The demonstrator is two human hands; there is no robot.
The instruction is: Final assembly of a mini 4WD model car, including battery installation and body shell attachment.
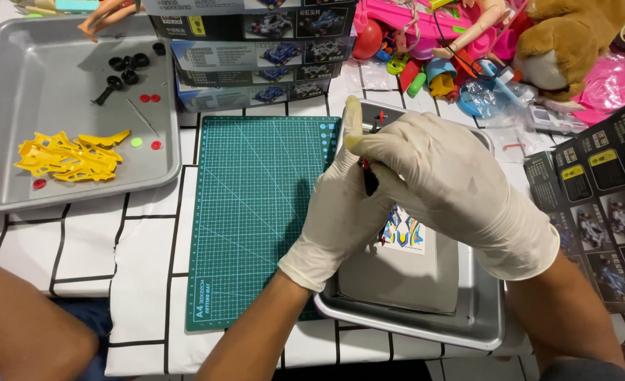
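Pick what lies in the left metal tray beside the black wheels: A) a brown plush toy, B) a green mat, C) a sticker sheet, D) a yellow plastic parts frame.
D: the yellow parts frame lies in the left tray, below the black wheels.

A cutting mat (252, 212) lies at the table's centre. Left of it and further back sits a metal tray (16, 190) holding a plastic parts frame (69, 156), with small wheels (129, 67) behind the frame. Stacked model kit boxes (256, 53) stand behind the mat. A second tray (482, 321) lies right of the mat, partly overlapping its edge. Instruction sheets (602, 204) lie further right, a toy pile (496, 42) behind.
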